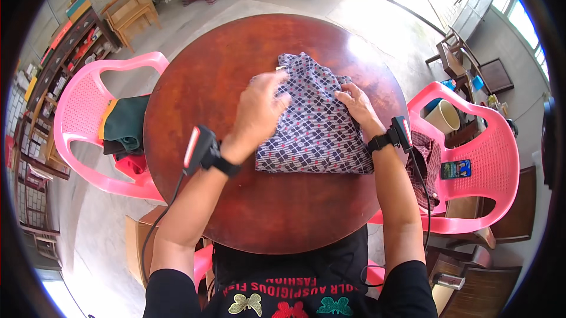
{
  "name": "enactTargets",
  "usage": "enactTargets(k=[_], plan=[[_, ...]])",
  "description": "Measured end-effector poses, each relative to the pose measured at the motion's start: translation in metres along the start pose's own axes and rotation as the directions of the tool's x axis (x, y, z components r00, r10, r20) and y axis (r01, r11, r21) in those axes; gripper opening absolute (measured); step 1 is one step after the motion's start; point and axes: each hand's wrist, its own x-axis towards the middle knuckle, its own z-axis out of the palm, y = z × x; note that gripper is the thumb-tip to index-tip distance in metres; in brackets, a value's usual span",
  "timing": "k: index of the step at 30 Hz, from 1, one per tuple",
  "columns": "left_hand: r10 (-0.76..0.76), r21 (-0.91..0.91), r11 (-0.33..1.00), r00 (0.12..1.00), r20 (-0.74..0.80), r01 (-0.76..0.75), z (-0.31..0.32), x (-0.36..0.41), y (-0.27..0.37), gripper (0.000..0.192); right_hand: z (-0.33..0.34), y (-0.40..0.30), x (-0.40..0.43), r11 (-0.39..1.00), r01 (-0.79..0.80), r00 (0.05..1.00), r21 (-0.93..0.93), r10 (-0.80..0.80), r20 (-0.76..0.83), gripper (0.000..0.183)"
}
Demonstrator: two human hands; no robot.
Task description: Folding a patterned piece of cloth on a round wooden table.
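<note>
A patterned shirt (316, 132), grey with dark clover shapes and small red marks, lies folded on a round wooden table (203, 97). Its collar end points away from me, and a small white tag shows near the collar. My left hand (261, 101) is over the shirt's left side, blurred, with thumb and fingers apart; nothing shows between them. On the right edge of the cloth rests my right hand (357, 102), its fingers bent over the fabric near the shoulder. Whether those fingers pinch the cloth is hard to see.
Left of the table, a pink plastic chair (84, 114) holds folded clothes (126, 119). On the right, another pink chair (491, 141) carries a phone (456, 169) and a checked red garment (426, 163). Cables (161, 220) run from both wrist devices. A cardboard box (137, 238) stands lower left.
</note>
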Motion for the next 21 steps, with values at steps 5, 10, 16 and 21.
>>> enactTargets(k=[5,10,16,21], plan=[[0.023,0.248,0.959,0.914,0.405,-0.134,0.038,-0.077,0.007,0.058,-0.003,-0.046,-0.037,0.92,0.233,0.967,-0.315,-0.255,-0.028,0.063],[-0.045,0.333,0.937,0.913,0.406,-0.102,0.049,-0.087,0.01,0.067,0.021,-0.026,-0.095,0.796,0.327,0.943,-0.51,-0.311,0.119,0.059],[-0.056,0.343,0.934,0.908,0.415,-0.099,0.046,-0.097,0.02,0.064,0.021,-0.034,-0.101,0.823,0.31,0.951,-0.477,-0.256,0.176,0.059],[-0.052,0.266,0.963,0.941,0.336,-0.041,0.039,-0.115,0.031,0.06,0.016,-0.028,-0.115,0.807,0.34,0.936,-0.484,-0.34,0.09,0.063]])
